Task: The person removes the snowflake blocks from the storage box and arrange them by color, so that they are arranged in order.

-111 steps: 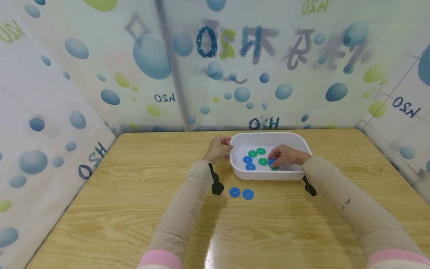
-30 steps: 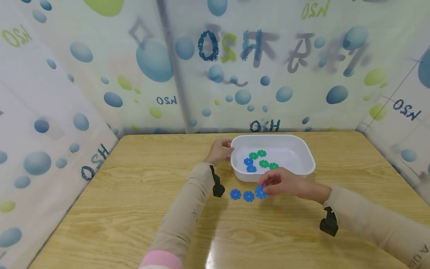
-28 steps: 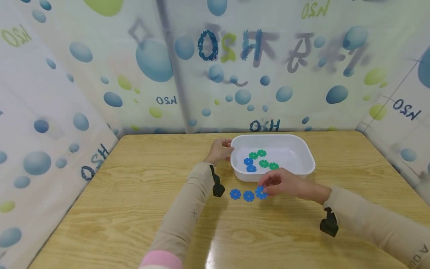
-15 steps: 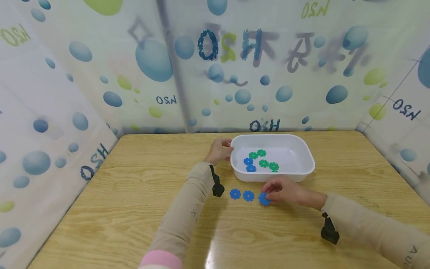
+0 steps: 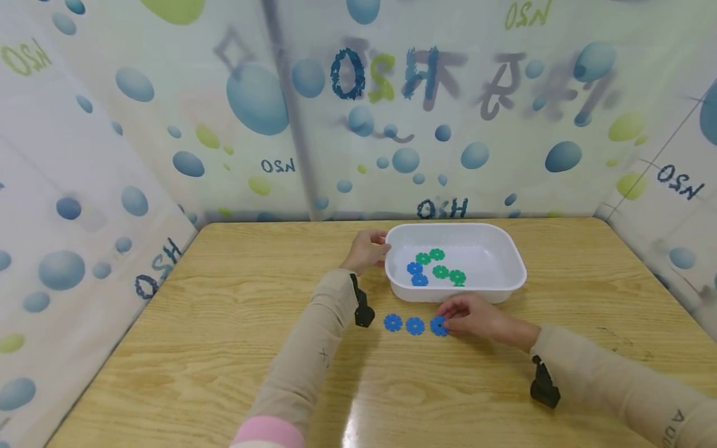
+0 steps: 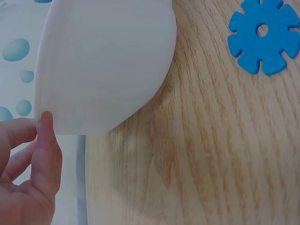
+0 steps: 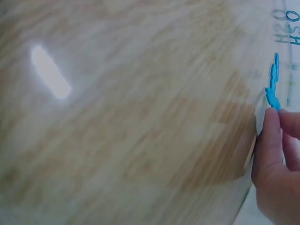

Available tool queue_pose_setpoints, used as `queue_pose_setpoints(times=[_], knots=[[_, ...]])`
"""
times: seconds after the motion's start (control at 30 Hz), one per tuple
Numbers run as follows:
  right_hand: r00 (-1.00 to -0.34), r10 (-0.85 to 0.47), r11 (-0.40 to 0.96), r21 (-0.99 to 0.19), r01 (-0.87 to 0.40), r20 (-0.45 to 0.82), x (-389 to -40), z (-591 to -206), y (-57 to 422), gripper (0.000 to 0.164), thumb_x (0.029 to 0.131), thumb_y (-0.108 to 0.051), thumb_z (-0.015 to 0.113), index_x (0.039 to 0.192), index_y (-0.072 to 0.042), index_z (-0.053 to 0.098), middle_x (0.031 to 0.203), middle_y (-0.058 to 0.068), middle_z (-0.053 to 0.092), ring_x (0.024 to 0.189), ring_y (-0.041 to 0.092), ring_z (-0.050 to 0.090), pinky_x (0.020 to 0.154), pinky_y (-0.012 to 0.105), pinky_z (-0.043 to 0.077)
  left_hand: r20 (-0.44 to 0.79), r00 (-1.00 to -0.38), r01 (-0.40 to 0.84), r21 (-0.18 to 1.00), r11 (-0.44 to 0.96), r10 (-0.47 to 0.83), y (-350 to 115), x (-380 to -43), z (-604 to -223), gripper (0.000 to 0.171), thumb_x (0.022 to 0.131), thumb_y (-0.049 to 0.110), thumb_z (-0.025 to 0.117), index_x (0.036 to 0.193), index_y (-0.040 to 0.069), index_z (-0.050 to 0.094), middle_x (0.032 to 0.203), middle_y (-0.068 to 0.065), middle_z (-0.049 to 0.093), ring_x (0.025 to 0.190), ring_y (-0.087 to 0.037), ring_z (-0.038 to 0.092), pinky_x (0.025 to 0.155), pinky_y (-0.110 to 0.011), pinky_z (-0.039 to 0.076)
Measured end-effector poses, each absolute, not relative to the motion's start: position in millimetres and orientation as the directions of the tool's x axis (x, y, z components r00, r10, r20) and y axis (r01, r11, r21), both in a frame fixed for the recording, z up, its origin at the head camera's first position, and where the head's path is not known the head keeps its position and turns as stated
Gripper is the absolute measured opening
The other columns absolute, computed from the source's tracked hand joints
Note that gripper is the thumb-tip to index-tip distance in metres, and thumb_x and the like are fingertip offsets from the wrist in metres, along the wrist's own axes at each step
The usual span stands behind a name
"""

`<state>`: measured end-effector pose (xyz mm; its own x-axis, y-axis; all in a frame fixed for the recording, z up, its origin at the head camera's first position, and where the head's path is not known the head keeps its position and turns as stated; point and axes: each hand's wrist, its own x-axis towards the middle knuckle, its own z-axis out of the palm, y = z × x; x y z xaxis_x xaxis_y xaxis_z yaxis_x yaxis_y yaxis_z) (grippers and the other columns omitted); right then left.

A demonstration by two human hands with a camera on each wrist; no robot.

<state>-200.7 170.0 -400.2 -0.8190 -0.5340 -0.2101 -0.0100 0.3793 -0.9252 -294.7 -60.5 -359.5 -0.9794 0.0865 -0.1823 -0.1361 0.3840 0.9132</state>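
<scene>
Blue disc (image 5: pixel 435 328), notched like a flower, pinched between thumb and fingertips of the right hand (image 5: pixel 478 318), which is nearly closed on it; whether the disc touches the table (image 5: pixel 224 323), I cannot tell. Left hand (image 5: pixel 365 250) has the near end of the white tub (image 5: pixel 417 295), thumb and finger gripping its rim, little gap between them. Two more blue discs (image 5: pixel 415 330) lie flat just left of the right hand, in line with the held one. Inside the tub, beyond the right hand: green discs (image 5: pixel 440 272) and a blue pair (image 5: pixel 419 280). Possible trouble: a loose pinch could drop the disc or nudge its neighbour; right knuckles, close to the tub's front wall, could bump it; a tug from the left hand could slide the tub into the row. Tightest ahead, with the printed wall (image 5: pixel 347 149) behind the table's far edge; most room bodyward and left of the left hand.
</scene>
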Motion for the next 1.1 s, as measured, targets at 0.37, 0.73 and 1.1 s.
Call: queue_pose_setpoints(times=[0.37, 0.73, 1.1], knots=[[-0.858, -0.503, 0.464, -0.870, -0.164, -0.106, -200.3, -404.4, 165.3, 0.022, 0.076, 0.001, 0.063, 0.097, 0.009, 0.060, 0.087, 0.008, 0.059, 0.079, 0.018, 0.054, 0.067, 0.023, 0.050, -0.177, -0.981, -0.131, 0.910, 0.394, 0.082, -59.9, -293.0, -357.0, 0.034, 0.086, 0.005, 0.055, 0.120, 0.005, 0.052, 0.104, -0.011, 0.049, 0.089, -0.022, 0.052, 0.062, -0.026, 0.054], [-0.860, -0.493, 0.504, -0.849, -0.157, -0.133, -197.6, -398.3, 163.5, 0.027, 0.076, -0.002, 0.065, 0.101, 0.008, 0.059, 0.091, 0.009, 0.059, 0.082, 0.018, 0.055, 0.073, 0.029, 0.050, -0.159, -0.983, -0.114, 0.917, 0.381, 0.087, -59.9, -296.0, -361.5, 0.035, 0.085, 0.004, 0.056, 0.120, 0.003, 0.052, 0.104, -0.012, 0.049, 0.089, -0.023, 0.053, 0.060, -0.027, 0.054], [-0.851, -0.509, 0.502, -0.849, -0.167, -0.133, -197.2, -396.8, 165.4, 0.028, 0.077, -0.002, 0.064, 0.103, 0.008, 0.058, 0.095, 0.011, 0.061, 0.085, 0.020, 0.057, 0.075, 0.029, 0.051, -0.179, -0.980, -0.134, 0.912, 0.388, 0.083, -60.0, -297.7, -362.1, 0.035, 0.085, 0.005, 0.056, 0.120, 0.005, 0.052, 0.105, -0.011, 0.049, 0.090, -0.023, 0.052, 0.060, -0.026, 0.054]])
